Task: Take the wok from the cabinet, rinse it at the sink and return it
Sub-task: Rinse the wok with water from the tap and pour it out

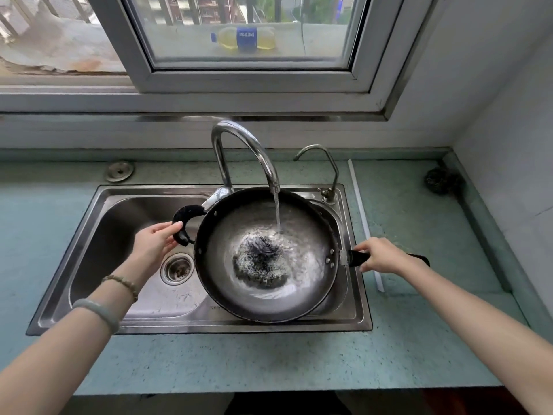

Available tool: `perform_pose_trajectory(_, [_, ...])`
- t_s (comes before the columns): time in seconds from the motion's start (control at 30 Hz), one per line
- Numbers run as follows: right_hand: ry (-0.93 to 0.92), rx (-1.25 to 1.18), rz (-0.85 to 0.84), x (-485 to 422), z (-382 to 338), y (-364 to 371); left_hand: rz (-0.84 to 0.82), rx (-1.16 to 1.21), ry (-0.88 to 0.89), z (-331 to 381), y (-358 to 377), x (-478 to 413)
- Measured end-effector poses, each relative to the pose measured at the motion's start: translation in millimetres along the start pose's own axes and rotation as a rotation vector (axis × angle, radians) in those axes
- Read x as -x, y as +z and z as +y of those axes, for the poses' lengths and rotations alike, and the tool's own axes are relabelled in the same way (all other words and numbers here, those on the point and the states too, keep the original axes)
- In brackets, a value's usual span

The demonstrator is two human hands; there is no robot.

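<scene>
A dark round wok [302,283] hangs over the right half of the steel sink [98,235]. Water runs from the tall faucet [239,145] into the wok and swirls in its bottom. My left hand [155,244] grips the wok's black loop handle [185,214] on its left side. On the right, my right hand [380,254] is wrapped round the long black handle [356,258], whose end sticks out behind my wrist.
A small second tap [323,166] stands at the sink's back right. A steel scouring ball [440,181] lies in the counter's right corner and a white strip [363,223] runs along the counter. The drain [176,268] is in the left basin. A window sits above.
</scene>
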State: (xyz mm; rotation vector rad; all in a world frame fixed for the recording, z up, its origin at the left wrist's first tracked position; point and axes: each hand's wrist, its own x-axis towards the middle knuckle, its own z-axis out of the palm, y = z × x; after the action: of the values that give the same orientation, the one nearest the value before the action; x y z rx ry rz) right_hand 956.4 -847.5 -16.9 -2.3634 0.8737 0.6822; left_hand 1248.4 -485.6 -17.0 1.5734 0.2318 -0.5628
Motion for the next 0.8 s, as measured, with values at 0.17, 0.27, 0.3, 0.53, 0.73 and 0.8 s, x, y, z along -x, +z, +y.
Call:
perform_pose_trajectory(0.17, [-0.016, 0.034, 0.188, 1.4, -0.9, -15.9, -0.004, 0.027, -0.041, -14.2, 0.4, 5.2])
perform_pose_trajectory(0.27, [-0.053, 0.171, 0.251, 9.2, -1.3, -37.8, 0.000, 0.024, -0.073, -31.2, 5.2, 4.8])
perform_pose_trajectory(0.3, [-0.062, 0.205, 0.255, 13.0, -2.7, -46.5, 0.000, 0.027, -0.085, -35.9, 7.5, 4.4])
perform_pose_trajectory(0.53, [-0.003, 0.365, 0.065, 34.5, -24.7, -92.8, 0.008, 0.043, -0.217, -48.6, 18.0, -2.9])
perform_pose_trajectory(0.73, [0.010, 0.306, -0.115, 21.7, -13.2, -71.4, 0.009, -0.012, -0.173, -31.6, 6.7, -3.2])
perform_pose_trajectory(0.8, [0.010, 0.232, -0.137, 14.5, -6.4, -50.3, -0.001, -0.044, -0.128, -19.1, 2.8, -1.9])
